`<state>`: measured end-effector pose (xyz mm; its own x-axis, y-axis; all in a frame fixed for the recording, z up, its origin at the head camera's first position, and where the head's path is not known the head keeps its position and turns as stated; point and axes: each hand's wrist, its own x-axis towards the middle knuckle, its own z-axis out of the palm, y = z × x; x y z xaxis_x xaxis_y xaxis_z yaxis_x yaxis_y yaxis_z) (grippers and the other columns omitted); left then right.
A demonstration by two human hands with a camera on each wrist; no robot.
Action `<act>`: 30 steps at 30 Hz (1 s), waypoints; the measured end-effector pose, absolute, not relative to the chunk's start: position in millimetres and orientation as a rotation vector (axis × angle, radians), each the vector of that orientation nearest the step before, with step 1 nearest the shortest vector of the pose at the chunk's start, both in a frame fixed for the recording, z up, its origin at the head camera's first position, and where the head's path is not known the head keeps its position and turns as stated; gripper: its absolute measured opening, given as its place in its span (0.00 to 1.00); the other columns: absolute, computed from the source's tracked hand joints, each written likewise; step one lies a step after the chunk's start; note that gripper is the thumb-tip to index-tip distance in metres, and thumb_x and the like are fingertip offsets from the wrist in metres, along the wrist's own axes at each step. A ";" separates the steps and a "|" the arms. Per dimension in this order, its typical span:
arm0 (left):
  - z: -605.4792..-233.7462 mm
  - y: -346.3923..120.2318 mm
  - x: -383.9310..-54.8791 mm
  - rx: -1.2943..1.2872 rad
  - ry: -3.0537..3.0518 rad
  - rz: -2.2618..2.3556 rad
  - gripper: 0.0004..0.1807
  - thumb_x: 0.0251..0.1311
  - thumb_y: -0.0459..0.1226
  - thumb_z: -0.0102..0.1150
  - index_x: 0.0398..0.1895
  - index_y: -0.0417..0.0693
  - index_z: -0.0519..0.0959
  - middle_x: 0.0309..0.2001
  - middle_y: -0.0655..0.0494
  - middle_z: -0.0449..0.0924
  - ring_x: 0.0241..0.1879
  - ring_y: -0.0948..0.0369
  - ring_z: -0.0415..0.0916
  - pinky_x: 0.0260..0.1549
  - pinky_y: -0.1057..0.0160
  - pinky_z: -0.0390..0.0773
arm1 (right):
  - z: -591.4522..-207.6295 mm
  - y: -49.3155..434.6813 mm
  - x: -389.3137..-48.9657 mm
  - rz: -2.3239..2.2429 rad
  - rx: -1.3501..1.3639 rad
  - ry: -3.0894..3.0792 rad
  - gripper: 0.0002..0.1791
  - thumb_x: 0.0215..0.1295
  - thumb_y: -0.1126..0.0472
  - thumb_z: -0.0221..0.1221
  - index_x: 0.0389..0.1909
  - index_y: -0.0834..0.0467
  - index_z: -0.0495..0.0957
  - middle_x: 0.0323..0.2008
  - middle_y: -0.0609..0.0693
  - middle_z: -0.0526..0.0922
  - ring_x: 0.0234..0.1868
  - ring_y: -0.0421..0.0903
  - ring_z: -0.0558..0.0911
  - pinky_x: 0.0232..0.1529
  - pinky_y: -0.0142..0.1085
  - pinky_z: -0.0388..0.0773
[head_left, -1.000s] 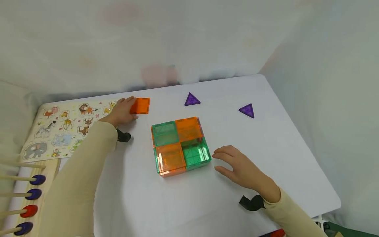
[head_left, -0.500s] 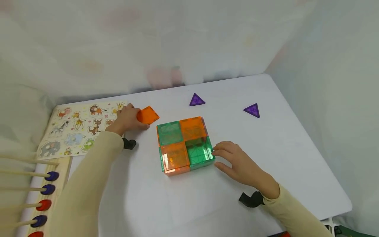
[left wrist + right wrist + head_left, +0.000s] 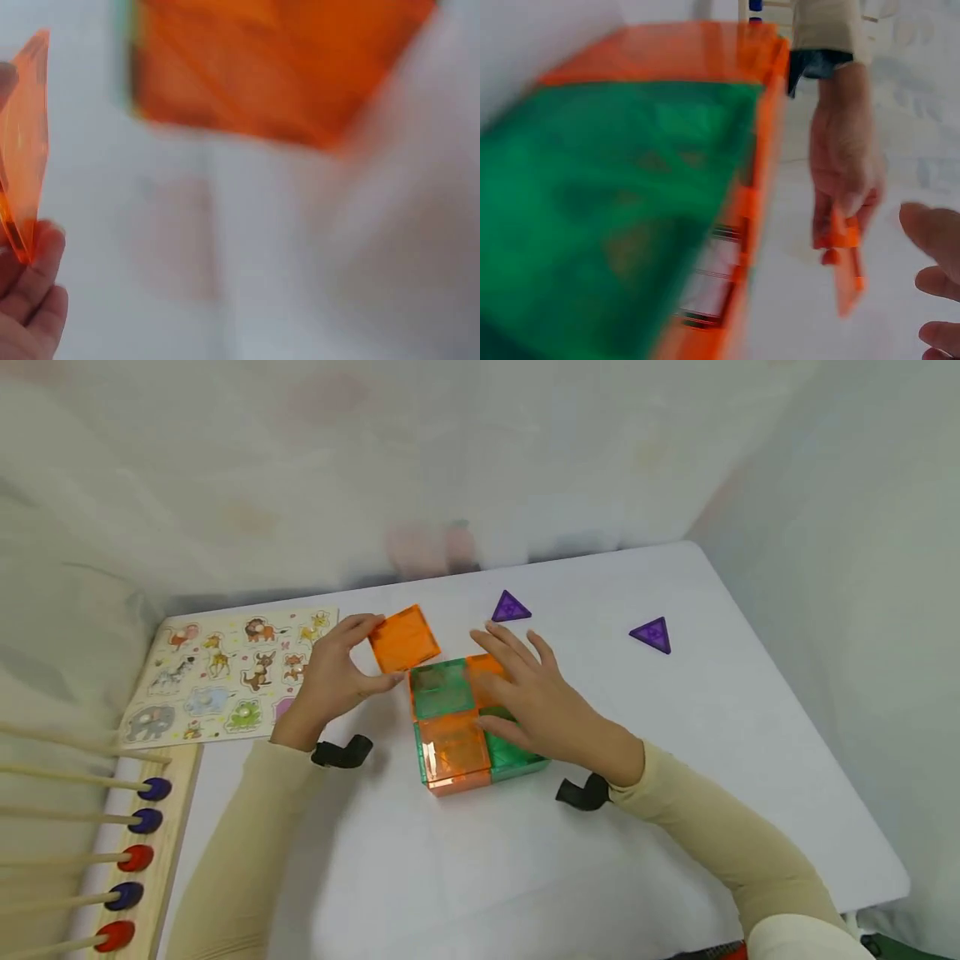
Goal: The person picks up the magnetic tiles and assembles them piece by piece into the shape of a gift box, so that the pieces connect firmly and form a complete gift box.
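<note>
In the head view, my left hand (image 3: 328, 681) pinches a see-through orange square magnetic tile (image 3: 405, 640) between thumb and fingers, just behind and left of a low box of magnetic tiles (image 3: 453, 752). The left wrist view catches the tile's tilted face (image 3: 26, 127) with fingertips (image 3: 46, 259) at its lower end. Orange and green squares cover most of the box top; its near right quarter is open and partly hidden by my right hand (image 3: 543, 706). That hand hovers over the box's right side with fingers spread, holding nothing. Its fingertips (image 3: 934, 232) show at the right wrist view's edge.
Two purple triangle tiles lie behind the box, one (image 3: 512, 607) near the back edge and another (image 3: 652, 635) farther right. An animal puzzle board (image 3: 217, 681) lies at the left. In front of it stands a wooden rack (image 3: 168, 827) with pegs and blue and red rings.
My left hand has raised the orange tile off the table and brought it right, towards the box. The right hand has moved left from beside the box to above it.
</note>
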<state>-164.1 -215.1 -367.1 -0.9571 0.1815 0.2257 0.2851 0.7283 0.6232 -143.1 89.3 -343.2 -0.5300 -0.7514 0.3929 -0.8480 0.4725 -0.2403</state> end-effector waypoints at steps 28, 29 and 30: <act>-415.7 -145.9 -93.5 0.089 -2.710 -2.044 0.41 0.71 0.53 0.42 0.77 0.60 0.32 0.77 0.59 0.37 0.76 0.59 0.36 0.74 0.48 0.43 | -375.7 135.1 -136.0 0.743 1.590 -2.794 0.32 0.57 0.43 0.65 0.60 0.54 0.74 0.67 0.54 0.68 0.71 0.56 0.61 0.70 0.54 0.58; -416.0 -144.6 -93.0 0.094 -2.695 -2.057 0.41 0.71 0.53 0.42 0.76 0.62 0.31 0.77 0.60 0.36 0.76 0.60 0.35 0.74 0.48 0.41 | -377.4 135.1 -136.3 0.760 1.571 -2.803 0.33 0.57 0.42 0.65 0.60 0.54 0.74 0.68 0.55 0.66 0.72 0.57 0.58 0.70 0.55 0.56; -416.2 -143.8 -92.5 0.103 -2.685 -2.069 0.41 0.71 0.53 0.41 0.76 0.63 0.30 0.77 0.62 0.34 0.76 0.60 0.33 0.74 0.48 0.40 | -379.1 135.3 -136.3 0.774 1.552 -2.805 0.34 0.57 0.41 0.65 0.61 0.53 0.73 0.70 0.56 0.63 0.73 0.58 0.56 0.70 0.57 0.54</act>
<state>-92.5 -143.8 -416.2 -0.9672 0.1033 -0.2321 -0.1980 0.2655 0.9436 -136.3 135.3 -379.1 -0.5477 -0.8322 0.0868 -0.7589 0.4504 -0.4703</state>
